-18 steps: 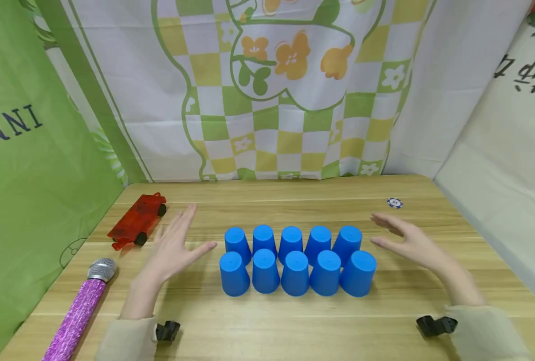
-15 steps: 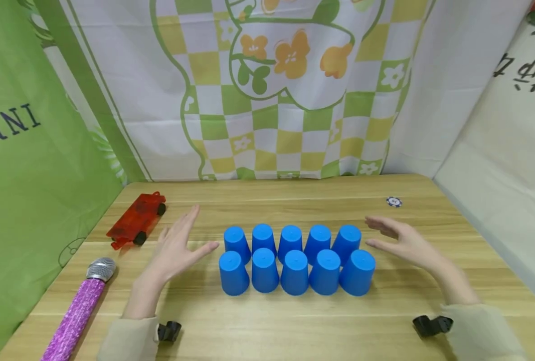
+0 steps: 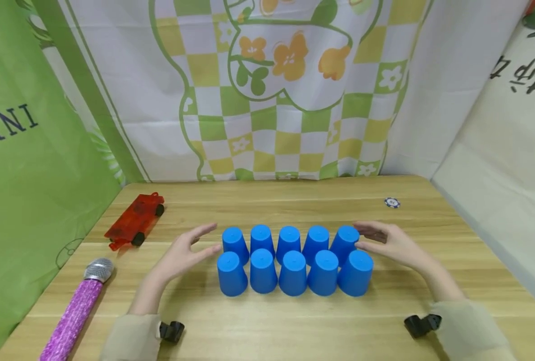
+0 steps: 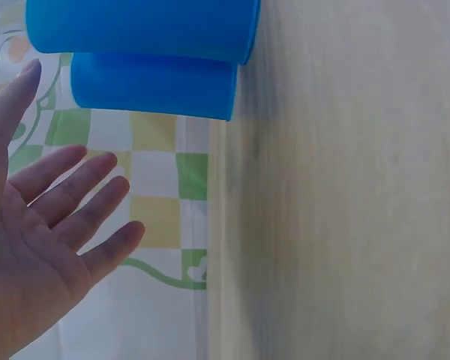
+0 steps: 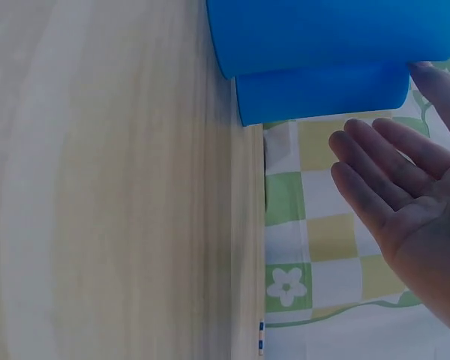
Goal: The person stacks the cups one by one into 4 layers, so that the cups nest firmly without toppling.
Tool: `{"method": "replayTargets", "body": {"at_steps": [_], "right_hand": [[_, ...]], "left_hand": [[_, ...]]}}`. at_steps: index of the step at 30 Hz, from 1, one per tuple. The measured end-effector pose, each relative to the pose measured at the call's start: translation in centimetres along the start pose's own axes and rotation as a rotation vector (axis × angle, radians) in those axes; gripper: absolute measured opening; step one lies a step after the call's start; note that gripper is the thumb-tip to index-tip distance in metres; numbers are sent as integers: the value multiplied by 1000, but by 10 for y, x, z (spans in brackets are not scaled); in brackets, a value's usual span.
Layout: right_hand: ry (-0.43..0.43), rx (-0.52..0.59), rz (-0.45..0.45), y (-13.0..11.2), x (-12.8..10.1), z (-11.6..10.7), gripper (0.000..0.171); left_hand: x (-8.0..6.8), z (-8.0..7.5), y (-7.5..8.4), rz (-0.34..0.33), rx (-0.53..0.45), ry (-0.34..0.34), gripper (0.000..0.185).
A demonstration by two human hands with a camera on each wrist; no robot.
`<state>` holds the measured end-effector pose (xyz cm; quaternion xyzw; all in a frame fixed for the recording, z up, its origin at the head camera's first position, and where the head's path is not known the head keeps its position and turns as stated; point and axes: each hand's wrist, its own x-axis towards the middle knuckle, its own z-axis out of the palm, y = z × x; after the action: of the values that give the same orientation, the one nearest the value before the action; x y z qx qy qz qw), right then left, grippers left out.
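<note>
Several blue plastic cups stand upside down in two rows, with a front-row cup [image 3: 293, 275] and a back-row cup [image 3: 289, 241] at the middle. My left hand [image 3: 183, 255] is just left of the back row, thumb and fingers spread apart. In the left wrist view its palm [image 4: 41, 247] faces the camera, below two blue cups [image 4: 154, 82]. My right hand [image 3: 395, 244] is at the rows' right end, fingertips right at the last back cup [image 3: 345, 241]. The right wrist view shows its relaxed fingers [image 5: 379, 161] holding nothing, its thumb close to a cup's edge.
A red toy car [image 3: 136, 220] lies at the left of the wooden table [image 3: 267, 326]. Nearer is a microphone [image 3: 79, 311] with a glittery purple handle. A poker chip [image 3: 392, 202] lies at the back right. A patterned curtain [image 3: 267, 125] hangs behind.
Both hands have moved inward toward the ends of the cup rows. The left hand's fingers have turned to point more to the right. The cups have stayed in place.
</note>
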<state>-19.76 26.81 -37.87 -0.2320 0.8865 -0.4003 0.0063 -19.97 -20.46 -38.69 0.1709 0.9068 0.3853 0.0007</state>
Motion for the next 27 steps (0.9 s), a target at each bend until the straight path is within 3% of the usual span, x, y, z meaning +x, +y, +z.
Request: {"method": "replayTargets", "body": {"at_steps": [5, 15, 27], "right_hand": [[-27, 20, 25, -1, 6, 0, 47], [-81, 37, 37, 1, 13, 3, 49], [-76, 65, 46, -1, 16, 7, 48]], "left_hand": [[9, 2, -4, 44, -83, -23, 66], [21, 9, -6, 32, -188, -94, 60], [26, 18, 1, 27, -248, -84, 57]]}}
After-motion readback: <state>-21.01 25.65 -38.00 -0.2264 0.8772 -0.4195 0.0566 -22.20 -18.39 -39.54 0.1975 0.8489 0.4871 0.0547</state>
